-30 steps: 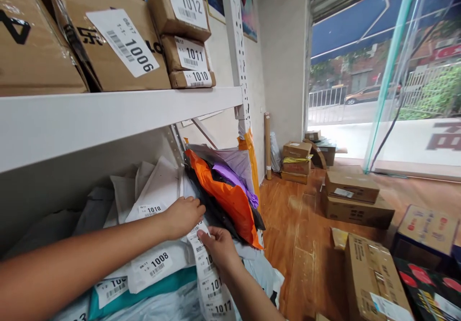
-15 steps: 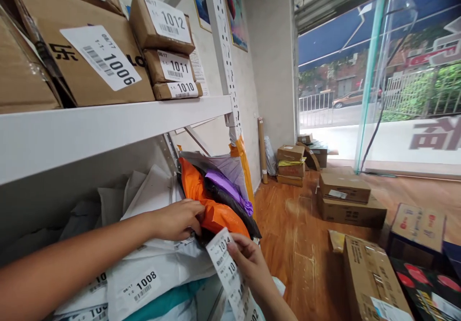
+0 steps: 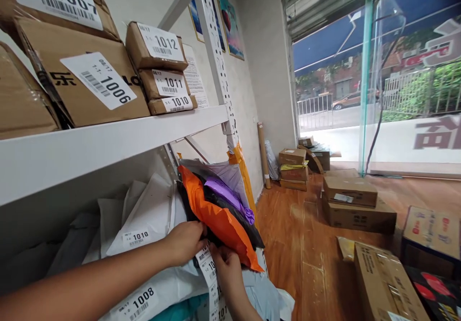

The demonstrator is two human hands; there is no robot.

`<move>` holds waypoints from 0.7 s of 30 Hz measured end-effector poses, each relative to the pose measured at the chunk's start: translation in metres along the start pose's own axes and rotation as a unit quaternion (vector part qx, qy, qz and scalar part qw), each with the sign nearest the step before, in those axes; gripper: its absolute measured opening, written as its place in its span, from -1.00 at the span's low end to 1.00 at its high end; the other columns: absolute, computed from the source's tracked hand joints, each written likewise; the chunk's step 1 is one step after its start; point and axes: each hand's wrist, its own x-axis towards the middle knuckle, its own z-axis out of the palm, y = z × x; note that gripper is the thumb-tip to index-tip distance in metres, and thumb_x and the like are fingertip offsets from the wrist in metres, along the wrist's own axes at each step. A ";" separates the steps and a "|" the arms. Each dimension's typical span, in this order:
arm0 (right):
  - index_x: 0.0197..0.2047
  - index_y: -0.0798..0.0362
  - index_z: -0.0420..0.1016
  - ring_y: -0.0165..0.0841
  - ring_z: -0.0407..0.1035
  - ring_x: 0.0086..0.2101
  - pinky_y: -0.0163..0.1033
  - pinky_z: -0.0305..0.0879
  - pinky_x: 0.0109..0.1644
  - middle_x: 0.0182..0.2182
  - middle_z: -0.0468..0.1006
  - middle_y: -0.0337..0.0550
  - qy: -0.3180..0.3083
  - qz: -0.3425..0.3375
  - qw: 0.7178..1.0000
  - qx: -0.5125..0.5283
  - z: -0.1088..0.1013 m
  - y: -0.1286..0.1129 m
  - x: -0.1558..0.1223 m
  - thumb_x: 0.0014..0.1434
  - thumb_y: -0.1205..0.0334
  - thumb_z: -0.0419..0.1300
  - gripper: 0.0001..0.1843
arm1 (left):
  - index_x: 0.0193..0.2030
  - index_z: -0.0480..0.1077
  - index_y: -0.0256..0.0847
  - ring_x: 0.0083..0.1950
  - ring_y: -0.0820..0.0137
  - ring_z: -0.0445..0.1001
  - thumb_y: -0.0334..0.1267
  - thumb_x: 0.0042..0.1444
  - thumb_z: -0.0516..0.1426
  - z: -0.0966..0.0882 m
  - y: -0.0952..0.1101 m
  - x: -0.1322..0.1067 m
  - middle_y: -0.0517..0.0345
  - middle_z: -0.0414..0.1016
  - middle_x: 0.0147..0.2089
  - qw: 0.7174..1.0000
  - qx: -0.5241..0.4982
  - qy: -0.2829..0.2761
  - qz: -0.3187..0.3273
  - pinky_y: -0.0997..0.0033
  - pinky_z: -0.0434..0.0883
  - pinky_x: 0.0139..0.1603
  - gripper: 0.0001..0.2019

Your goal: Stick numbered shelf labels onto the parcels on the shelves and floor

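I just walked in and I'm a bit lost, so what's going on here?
A person has both hands in among bags below a shelf. The right hand holds a strip of numbered labels; the left hand is at the strip's upper end, beside an orange bag. White bags labelled 1008 and 1010 lie nearby. Labelled boxes stand on the shelf.

The curled left grip [image 3: 188,242] lies just beside the bent-fingered right grip [image 3: 227,267].

Reaching room opens below the white shelf beam [image 3: 108,145]; the orange bag [image 3: 220,216] obstructs its right end.
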 end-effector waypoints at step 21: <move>-0.45 0.12 0.42 -0.49 0.24 -0.57 -0.34 0.13 -0.39 -0.61 0.41 -0.28 -0.280 0.166 0.929 0.174 -0.037 0.023 -0.010 -0.46 -0.08 0.50 -0.42 | 0.03 0.15 -0.45 0.16 -0.02 0.23 -0.23 -0.12 0.18 0.028 0.010 -0.004 -0.32 0.25 0.11 0.980 0.049 0.114 -0.154 0.02 0.23 0.14 -0.43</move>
